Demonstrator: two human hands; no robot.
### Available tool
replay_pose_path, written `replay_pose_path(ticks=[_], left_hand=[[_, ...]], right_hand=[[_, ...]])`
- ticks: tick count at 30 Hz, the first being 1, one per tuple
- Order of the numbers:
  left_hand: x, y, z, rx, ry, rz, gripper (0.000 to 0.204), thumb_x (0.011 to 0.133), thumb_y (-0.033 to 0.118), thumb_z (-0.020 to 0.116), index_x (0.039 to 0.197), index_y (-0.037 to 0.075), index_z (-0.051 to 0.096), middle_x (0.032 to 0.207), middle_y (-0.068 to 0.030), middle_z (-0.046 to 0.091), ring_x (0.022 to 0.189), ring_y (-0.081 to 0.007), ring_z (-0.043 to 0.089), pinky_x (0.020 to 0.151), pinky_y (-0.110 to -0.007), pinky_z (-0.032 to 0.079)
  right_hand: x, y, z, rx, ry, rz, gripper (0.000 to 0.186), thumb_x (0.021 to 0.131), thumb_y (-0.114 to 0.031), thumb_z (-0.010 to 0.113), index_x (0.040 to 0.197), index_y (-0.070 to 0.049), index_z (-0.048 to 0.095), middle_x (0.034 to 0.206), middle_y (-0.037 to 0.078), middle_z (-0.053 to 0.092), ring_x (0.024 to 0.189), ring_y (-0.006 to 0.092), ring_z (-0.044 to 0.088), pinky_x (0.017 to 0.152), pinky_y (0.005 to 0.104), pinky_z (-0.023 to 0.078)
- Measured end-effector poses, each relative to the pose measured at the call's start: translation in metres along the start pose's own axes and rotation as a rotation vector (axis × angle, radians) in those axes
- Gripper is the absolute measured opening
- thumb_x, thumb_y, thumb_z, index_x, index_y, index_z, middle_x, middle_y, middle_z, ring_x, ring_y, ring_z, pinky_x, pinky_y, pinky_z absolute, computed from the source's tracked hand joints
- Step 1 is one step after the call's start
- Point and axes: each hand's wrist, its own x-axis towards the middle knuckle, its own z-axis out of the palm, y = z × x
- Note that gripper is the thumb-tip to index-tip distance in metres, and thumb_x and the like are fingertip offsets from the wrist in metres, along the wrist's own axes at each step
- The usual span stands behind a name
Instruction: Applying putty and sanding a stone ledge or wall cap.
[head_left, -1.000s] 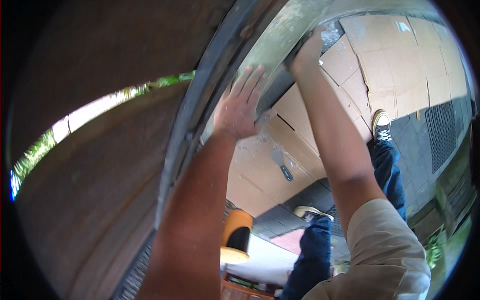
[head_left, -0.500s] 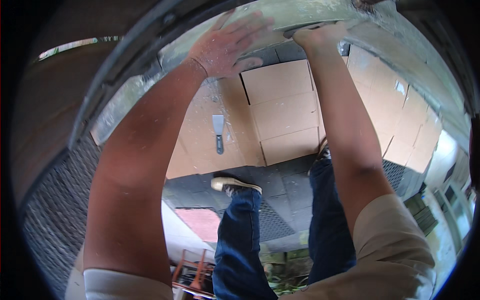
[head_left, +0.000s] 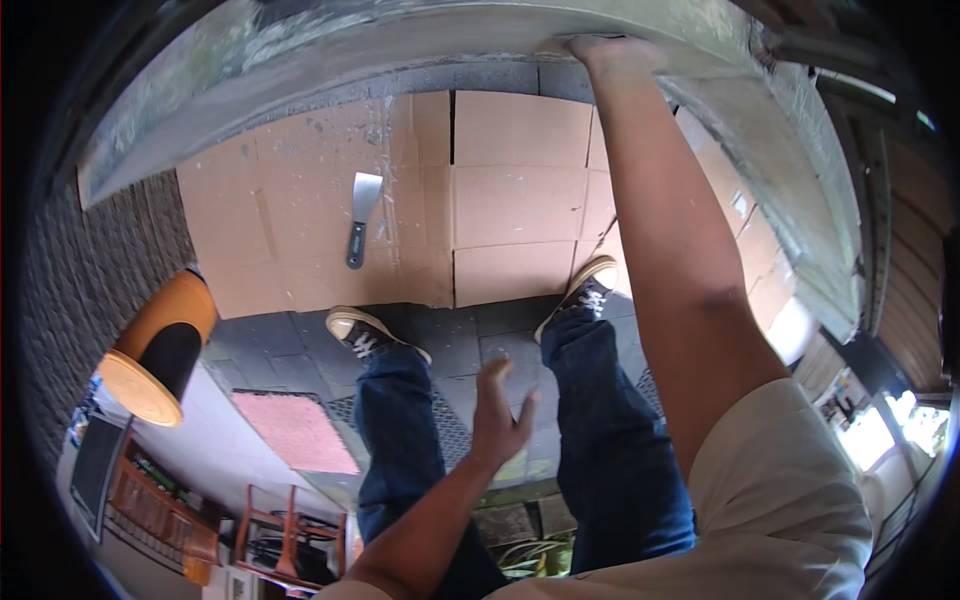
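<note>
I see left hand [head_left: 498, 420] empty, fingers apart, likely because scraper [head_left: 359, 228] lies on cardboard [head_left: 518, 205]; right hand [head_left: 622, 58] at far wall [head_left: 430, 38], can't tell grip

- The floor [head_left: 280, 365] was dark grey slabs.
- Flattened brown cardboard [head_left: 520, 210] covered it from 9 round to 3 o'clock, with pale flecks [head_left: 386, 150] near 11.
- A scraper [head_left: 362, 215] lay on the cardboard at 10 o'clock, blade toward 12.
- A pink mat [head_left: 295, 430] lay at 8 o'clock.
- The right shoe [head_left: 590, 288], at 3, overlapped the cardboard's edge.
</note>
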Motion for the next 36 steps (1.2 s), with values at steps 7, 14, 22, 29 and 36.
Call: replay_pose_path(ticks=[7, 14, 22, 29, 36], left_hand=[[0.013, 0.008, 0.008, -0.086, 0.071, 0.027, 0.048, 0.089, 0.022, 0.065, 0.121, -0.005, 0.04, 0.119, -0.0234, 0.044, 0.104, -0.0347, 0.051, 0.091, -0.041, 0.043], [0.022, -0.001, 0.015, -0.323, 0.102, -0.185, 0.04, 0.094, 0.028, 0.059, 0.12, 0.0, 0.048, 0.112, -0.0173, 0.055, 0.095, -0.0303, 0.061, 0.087, -0.039, 0.047], [0.105, 0.065, -0.012, -1.582, -0.096, -0.151, 0.056, 0.102, 0.042, 0.036, 0.144, 0.005, 0.029, 0.141, -0.0097, 0.043, 0.134, -0.0231, 0.038, 0.11, -0.035, 0.029], [0.207, 0.125, -0.016, -1.662, 0.348, -0.164, 0.03, 0.097, 0.019, 0.054, 0.124, 0.006, 0.05, 0.115, -0.0052, 0.059, 0.107, -0.015, 0.058, 0.09, -0.029, 0.047], [0.232, 0.119, -0.018, -1.498, 0.49, -0.331, 0.037, 0.09, 0.019, 0.066, 0.121, 0.002, 0.054, 0.113, -0.0054, 0.06, 0.102, -0.0147, 0.059, 0.086, -0.028, 0.046]], right_hand=[[-0.056, -0.01, -0.011, -0.087, -0.22, 0.162, 0.053, 0.093, -0.03, 0.032, 0.134, 0.003, 0.04, 0.141, 0.018, 0.04, 0.127, 0.0305, 0.043, 0.108, 0.0534, 0.031], [-0.113, -0.002, -0.02, -0.366, -0.22, 0.295, 0.03, 0.084, 0.003, 0.042, 0.112, 0.01, 0.049, 0.117, 0.023, 0.054, 0.112, 0.035, 0.054, 0.106, 0.0462, 0.041], [-0.249, -0.025, -0.067, -0.676, -0.134, 0.587, 0.033, 0.085, -0.001, 0.047, 0.117, 0.008, 0.05, 0.113, 0.017, 0.058, 0.106, 0.0252, 0.059, 0.098, 0.0368, 0.048], [-0.202, -0.082, 0.008, -2.212, -0.412, -0.309, 0.029, 0.09, -0.025, 0.061, 0.099, 0.003, 0.062, 0.087, 0.019, 0.066, 0.077, 0.0276, 0.067, 0.066, 0.0376, 0.054], [-0.157, -0.112, 0.159, -1.923, -1.676, -1.47, 0.016, 0.083, -0.014, 0.065, 0.095, -0.005, 0.059, 0.094, 0.012, 0.063, 0.089, 0.0292, 0.061, 0.077, 0.0372, 0.05]])
